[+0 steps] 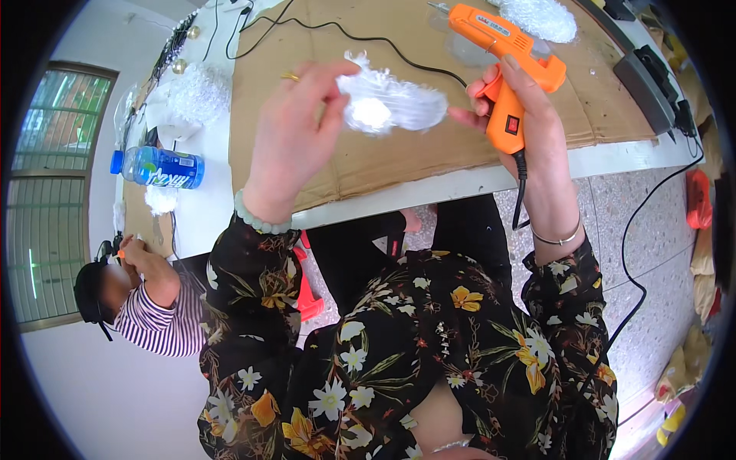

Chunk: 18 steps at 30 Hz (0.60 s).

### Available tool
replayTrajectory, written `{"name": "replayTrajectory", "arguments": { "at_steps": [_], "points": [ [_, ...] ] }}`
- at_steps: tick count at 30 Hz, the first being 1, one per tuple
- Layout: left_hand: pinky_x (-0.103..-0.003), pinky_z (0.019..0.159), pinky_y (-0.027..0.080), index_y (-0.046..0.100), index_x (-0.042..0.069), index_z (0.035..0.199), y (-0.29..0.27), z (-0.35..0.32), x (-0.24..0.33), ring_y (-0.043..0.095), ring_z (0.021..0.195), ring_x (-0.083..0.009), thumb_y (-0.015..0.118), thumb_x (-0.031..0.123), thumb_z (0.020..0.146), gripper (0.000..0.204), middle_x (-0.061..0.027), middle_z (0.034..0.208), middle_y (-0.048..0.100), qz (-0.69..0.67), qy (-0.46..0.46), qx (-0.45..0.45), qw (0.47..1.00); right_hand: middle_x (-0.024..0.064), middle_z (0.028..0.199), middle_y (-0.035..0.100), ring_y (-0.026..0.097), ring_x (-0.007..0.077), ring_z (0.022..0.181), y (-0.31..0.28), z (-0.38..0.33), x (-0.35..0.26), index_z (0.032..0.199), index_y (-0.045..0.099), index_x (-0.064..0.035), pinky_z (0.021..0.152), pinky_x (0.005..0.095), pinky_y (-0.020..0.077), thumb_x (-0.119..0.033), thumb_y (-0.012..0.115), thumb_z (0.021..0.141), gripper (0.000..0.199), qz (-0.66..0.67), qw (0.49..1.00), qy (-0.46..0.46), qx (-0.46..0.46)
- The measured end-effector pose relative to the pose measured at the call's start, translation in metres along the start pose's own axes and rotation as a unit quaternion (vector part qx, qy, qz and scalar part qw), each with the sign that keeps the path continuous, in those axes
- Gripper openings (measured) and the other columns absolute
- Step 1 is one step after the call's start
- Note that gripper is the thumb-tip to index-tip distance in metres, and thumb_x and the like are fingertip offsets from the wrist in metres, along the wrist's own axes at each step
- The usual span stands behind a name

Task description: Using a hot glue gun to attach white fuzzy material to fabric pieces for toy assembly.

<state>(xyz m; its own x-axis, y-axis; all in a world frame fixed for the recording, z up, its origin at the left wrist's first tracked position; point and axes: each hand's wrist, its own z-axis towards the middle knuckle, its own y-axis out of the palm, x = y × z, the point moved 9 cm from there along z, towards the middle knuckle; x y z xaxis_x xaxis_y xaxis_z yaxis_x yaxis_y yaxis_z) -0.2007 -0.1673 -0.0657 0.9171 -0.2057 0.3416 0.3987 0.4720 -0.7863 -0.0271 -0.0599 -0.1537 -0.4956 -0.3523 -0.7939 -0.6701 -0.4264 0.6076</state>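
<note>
My right hand [529, 115] is wrapped round the handle of an orange glue gun [510, 46], whose metal nozzle points to the upper left. Between finger and thumb, my left hand [295, 130] pinches the left end of a fluffy white tuft of shiny strands [399, 103]. That tuft hangs over the cardboard sheet [307, 161], slightly blurred. A fingertip of my right hand comes close to the tuft's right end; I cannot tell whether they touch. From the glue gun's handle a black cord [523, 192] runs down.
A heap of white strands [540, 19] lies behind the glue gun, another white heap [201, 92] at the left. A blue-labelled bottle [161, 167] lies on the white table. A grey power strip [645, 88] sits at the right edge. At the left, another person [157, 299] works.
</note>
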Motion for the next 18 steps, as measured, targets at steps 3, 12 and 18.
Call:
{"name": "replayTrajectory", "arguments": {
  "at_steps": [3,12,18],
  "points": [
    [-0.029,0.063,0.048,0.056,0.011,0.119,0.025,-0.010,-0.008,0.061,0.068,-0.0203,0.058,-0.005,0.075,0.047,-0.0085,0.089,0.057,-0.005,-0.017,-0.122,0.992,0.0087,0.078,0.059,0.055,0.0113,0.066,-0.003,-0.002,0.000,0.087,0.058,0.0001,0.072,0.0400,0.0585,-0.028,0.051,0.095,0.030,-0.006,1.000,-0.002,-0.005],
    [-0.027,0.065,0.048,0.063,0.009,0.111,0.007,-0.011,-0.061,0.065,0.075,-0.0162,0.062,0.001,0.078,0.033,-0.0071,0.092,0.064,-0.035,-0.107,-0.024,0.993,0.0100,0.079,0.060,0.056,0.0110,0.066,-0.025,-0.009,-0.018,0.089,0.058,0.0000,0.071,0.0390,0.0583,-0.028,0.051,0.094,0.030,-0.050,0.998,-0.034,0.008],
    [-0.038,0.075,0.048,0.065,0.007,0.102,0.055,0.021,-0.023,0.060,0.086,-0.0284,0.065,0.014,0.078,0.024,-0.0116,0.092,0.063,-0.027,0.052,-0.111,0.992,0.0089,0.080,0.059,0.054,0.0124,0.067,-0.018,-0.002,-0.008,0.091,0.056,-0.0020,0.074,0.0403,0.0569,-0.029,0.050,0.095,0.028,-0.047,0.998,-0.039,0.004]
  ]
}}
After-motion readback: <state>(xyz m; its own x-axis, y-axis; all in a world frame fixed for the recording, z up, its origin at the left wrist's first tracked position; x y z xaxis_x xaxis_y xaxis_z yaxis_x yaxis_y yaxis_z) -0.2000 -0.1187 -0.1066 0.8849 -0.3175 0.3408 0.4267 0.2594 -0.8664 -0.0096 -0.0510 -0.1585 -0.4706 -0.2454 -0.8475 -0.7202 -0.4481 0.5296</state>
